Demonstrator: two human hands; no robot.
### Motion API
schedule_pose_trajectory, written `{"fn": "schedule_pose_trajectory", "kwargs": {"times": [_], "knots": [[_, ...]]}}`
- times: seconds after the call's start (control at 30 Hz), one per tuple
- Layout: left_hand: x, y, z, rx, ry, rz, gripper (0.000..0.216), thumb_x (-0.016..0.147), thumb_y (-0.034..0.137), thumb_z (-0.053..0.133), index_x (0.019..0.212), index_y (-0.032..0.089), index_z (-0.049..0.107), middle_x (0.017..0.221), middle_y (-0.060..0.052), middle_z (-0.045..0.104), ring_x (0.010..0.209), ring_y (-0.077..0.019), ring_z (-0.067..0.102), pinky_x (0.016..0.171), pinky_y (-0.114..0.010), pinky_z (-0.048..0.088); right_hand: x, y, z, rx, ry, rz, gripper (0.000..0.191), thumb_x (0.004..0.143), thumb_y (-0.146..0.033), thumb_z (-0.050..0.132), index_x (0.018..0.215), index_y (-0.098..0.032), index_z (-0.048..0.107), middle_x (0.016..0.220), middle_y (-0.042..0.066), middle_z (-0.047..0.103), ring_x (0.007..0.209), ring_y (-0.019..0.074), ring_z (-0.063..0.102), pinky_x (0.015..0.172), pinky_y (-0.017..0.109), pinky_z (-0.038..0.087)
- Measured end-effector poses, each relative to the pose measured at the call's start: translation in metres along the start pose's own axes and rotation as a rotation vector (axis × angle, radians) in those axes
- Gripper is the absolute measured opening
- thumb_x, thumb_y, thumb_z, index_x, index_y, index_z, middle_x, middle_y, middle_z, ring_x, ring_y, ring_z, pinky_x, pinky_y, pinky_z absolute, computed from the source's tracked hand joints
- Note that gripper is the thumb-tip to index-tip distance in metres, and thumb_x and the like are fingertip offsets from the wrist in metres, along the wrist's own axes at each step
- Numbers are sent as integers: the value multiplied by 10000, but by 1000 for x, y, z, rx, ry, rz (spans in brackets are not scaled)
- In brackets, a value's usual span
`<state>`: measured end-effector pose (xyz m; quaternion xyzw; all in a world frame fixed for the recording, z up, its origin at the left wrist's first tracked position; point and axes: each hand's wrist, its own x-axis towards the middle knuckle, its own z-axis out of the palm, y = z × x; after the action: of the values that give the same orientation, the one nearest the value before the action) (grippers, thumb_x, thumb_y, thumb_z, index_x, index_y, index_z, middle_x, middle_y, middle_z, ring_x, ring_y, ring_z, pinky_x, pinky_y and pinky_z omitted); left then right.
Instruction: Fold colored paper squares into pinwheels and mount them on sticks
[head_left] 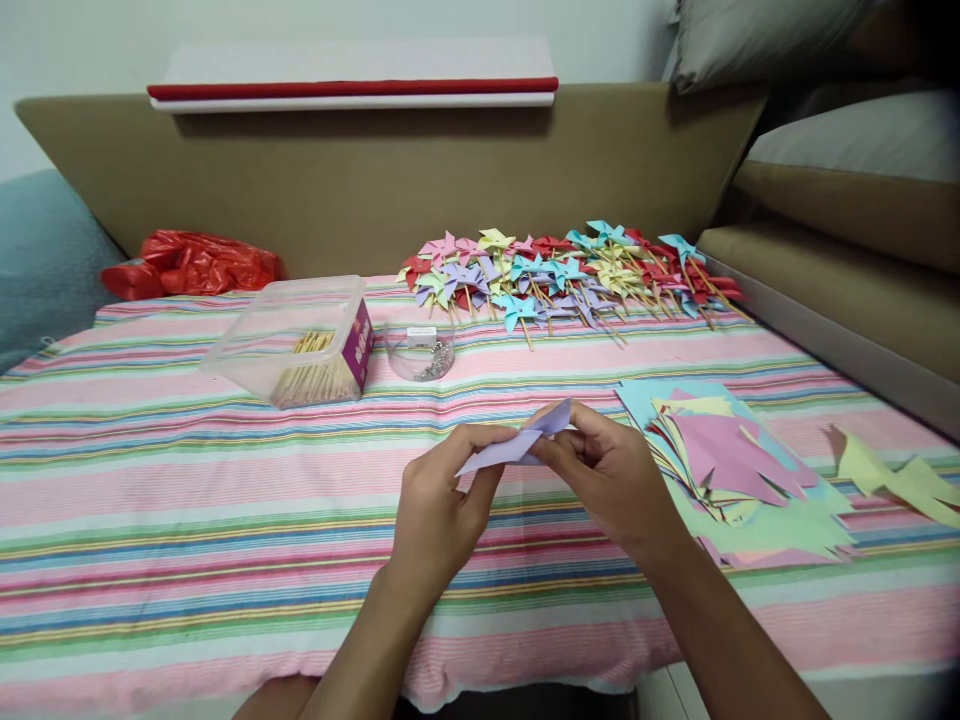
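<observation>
Above the striped cloth [187, 520], the left hand [442, 500] and right hand [619, 475] are pinching one lilac paper piece [504, 453] between them, thumbs against fingers. Its long axis is running from lower left to upper right, bridging both grips; neither hand is lying nearer. The cut-paper stack [712, 455] is resting rightward, beside the right hand.
</observation>
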<state>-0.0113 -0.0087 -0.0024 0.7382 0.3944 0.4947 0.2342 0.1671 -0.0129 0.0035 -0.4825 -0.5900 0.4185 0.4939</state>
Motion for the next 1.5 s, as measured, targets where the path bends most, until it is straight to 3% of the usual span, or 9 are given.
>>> {"fn": "schedule_pose_trajectory", "kwargs": {"times": [0.2, 0.47, 0.67, 0.83, 0.9, 1.03, 1.33, 1.5], "knots": [[-2, -2, 0, 32, -1, 25, 212, 933, 105, 592, 1078, 240, 668, 984, -14, 773, 870, -151, 728, 537, -166, 507, 0, 3, 1, 16, 5, -30, 144, 915, -364, 664, 904, -221, 650, 629, -74, 310, 552, 103, 314, 530, 267, 302], [0, -2, -2, 79, -6, 80, 259, 918, 65, 585, 1094, 242, 656, 1016, -16, 777, 914, -166, 739, 742, -232, 539, 1, 3, 2, 36, 14, -47, 124, 915, -338, 674, 906, -215, 659, 651, -69, 337, 558, 101, 311, 529, 276, 258], [-2, -5, -1, 94, 6, 122, 323, 867, 5, 598, 1087, 235, 657, 969, -4, 770, 853, -151, 728, 676, -215, 521, 0, 8, 5, 74, 25, -56, 134, 928, -358, 662, 932, -224, 664, 644, -66, 350, 557, 106, 347, 530, 270, 299], [0, -4, -3, 109, 52, 258, 325, 879, -4, 580, 1110, 216, 645, 1006, -20, 764, 913, -142, 726, 758, -211, 544, 1, 5, 4, -41, 82, -254, 26, 921, -238, 668, 927, -231, 693, 860, -2, 595, 607, 101, 456, 523, 260, 350], [2, -3, -5, 134, 59, 324, 341, 878, -22, 544, 1112, 208, 637, 1021, -32, 763, 966, -149, 723, 827, -227, 547, 1, 2, 3, -98, 94, -349, 101, 914, -169, 659, 959, -245, 707, 938, 16, 644, 694, 121, 548, 536, 255, 385], [2, -4, -8, 153, 28, 390, 416, 834, -71, 469, 1115, 197, 620, 1054, -53, 761, 1030, -163, 714, 889, -256, 545, -1, -3, 0, -184, 70, -457, 183, 912, -101, 633, 976, -251, 717, 935, 23, 677, 828, 154, 641, 531, 250, 414], [2, -8, -8, 75, 40, 345, 412, 846, -67, 524, 1133, 206, 639, 1091, -52, 763, 1061, -166, 709, 924, -274, 549, -1, -5, -2, -230, 92, -571, 166, 913, -95, 650, 977, -235, 712, 947, 23, 688, 906, 170, 674, 691, 283, 515], [2, -7, -10, 92, 17, 340, 361, 875, -34, 533, 1119, 210, 639, 1086, -53, 765, 1044, -176, 712, 904, -287, 548, -1, -6, -2, -224, 73, -568, 171, 921, -94, 638, 983, -232, 717, 942, 32, 688, 908, 169, 672, 595, 256, 476]]}}
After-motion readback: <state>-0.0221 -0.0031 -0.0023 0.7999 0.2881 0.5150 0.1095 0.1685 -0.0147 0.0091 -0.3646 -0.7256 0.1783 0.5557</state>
